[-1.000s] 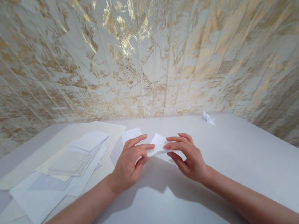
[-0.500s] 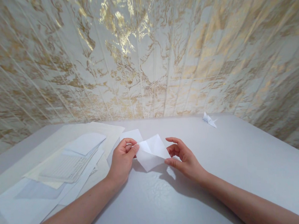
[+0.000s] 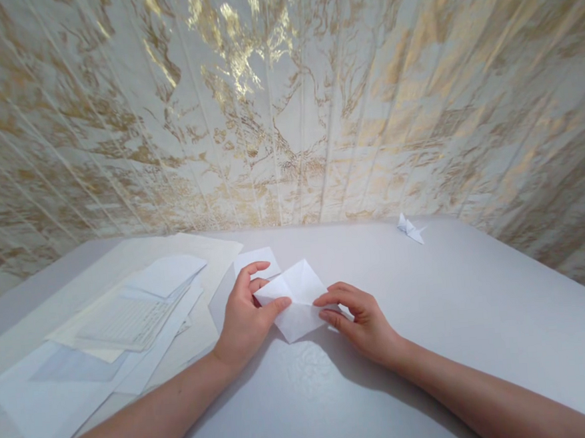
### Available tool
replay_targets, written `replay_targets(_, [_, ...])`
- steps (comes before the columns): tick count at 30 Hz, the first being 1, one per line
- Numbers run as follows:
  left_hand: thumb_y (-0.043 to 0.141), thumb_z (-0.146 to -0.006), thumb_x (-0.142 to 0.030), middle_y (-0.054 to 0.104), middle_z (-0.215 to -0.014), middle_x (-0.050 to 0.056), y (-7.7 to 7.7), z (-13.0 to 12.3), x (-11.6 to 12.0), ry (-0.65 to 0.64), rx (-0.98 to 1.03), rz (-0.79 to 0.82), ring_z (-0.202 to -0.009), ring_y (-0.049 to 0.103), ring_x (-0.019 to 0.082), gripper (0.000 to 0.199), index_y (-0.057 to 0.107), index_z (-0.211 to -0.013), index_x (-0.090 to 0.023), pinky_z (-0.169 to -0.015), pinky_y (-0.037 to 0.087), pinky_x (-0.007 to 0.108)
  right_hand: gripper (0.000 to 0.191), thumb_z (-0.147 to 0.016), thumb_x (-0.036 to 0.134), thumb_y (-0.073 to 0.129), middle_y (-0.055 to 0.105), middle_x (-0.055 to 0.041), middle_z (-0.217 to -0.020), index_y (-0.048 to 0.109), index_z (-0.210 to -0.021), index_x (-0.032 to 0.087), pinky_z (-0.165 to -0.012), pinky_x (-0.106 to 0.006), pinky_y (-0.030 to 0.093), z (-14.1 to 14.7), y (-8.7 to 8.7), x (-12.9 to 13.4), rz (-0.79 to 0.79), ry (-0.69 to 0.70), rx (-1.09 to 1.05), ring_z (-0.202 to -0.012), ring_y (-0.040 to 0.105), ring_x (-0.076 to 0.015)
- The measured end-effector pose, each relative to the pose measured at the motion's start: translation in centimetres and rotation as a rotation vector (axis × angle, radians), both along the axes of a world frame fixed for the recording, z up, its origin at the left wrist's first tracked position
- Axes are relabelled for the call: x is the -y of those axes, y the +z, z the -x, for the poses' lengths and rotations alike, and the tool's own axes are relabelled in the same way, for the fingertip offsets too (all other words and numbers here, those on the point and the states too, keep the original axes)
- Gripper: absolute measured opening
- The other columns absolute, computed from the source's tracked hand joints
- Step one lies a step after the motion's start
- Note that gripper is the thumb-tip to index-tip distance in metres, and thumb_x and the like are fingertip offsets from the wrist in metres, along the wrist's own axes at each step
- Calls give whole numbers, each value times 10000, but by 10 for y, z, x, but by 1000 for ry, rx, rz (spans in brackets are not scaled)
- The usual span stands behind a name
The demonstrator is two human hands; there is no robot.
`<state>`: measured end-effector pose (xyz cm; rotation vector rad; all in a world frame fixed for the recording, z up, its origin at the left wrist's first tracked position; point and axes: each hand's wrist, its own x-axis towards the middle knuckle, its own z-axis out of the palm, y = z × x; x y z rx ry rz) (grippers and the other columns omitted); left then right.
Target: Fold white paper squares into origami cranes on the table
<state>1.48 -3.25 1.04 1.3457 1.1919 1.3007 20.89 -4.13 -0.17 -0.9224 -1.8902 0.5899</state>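
Observation:
A small white sheet of paper (image 3: 304, 281) with creases across it is between my two hands, just over the table. My left hand (image 3: 249, 309) is closed on its left corner, thumb on top and fingers partly behind the sheet. At the right corner, my right hand (image 3: 359, 318) pinches the paper between thumb and index finger. Behind my left hand lies another white piece of paper (image 3: 258, 258), partly covered by the fingers.
Loose white and cream papers (image 3: 129, 317), one with writing, are spread over the left side of the white table (image 3: 430, 323). A folded paper crane (image 3: 411, 229) sits at the back right. A gold-patterned wall covering (image 3: 285, 113) rises behind the table.
My left thumb has slid inward over the paper. The fingers of my right hand have closed on the right corner, and the sheet has tilted flatter.

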Motion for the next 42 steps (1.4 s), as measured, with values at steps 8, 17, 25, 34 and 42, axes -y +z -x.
replay_targets(8, [628,-650,-207,597,-716,-39,2,-1,4,93,-318,-138,-659,581,146,465,444,-1077,-212,-603,416,228,136,-798,167,547,623,-66,-838,635,-898,194,-674,-268,487,5,1,7,-68,-26,49,-758,593,-157])
replay_targets(17, [594,-636,-169,677,-834,-5,-1,3,-4,17,-419,-77,-590,560,132,275,658,-899,-213,-565,422,231,137,-763,158,592,605,-45,-807,661,-873,202,-656,-262,485,1,-4,0,-32,-134,-22,-722,581,-148])
replay_targets(25, [596,-656,-183,705,-803,14,-2,4,-4,4,-533,-222,-772,625,186,140,702,-737,-227,-727,473,276,158,-752,129,589,624,-40,-776,676,-867,194,-643,-264,492,0,-4,-2,13,-149,11,-691,595,-146])
replay_targets(34, [570,-680,-137,680,-873,33,-4,1,1,-122,-725,-315,-833,624,198,285,659,-936,-224,-805,480,312,234,-786,123,532,635,-66,-803,628,-993,177,-641,-275,501,6,-4,5,-105,-116,196,-689,595,-160])
replay_targets(42, [529,-710,-152,665,-989,47,-1,-4,8,-161,-711,-321,-892,604,200,269,592,-964,-212,-826,458,316,208,-816,199,536,645,-69,-788,601,-1010,162,-664,-280,505,9,-2,7,-104,-62,193,-715,607,-168])
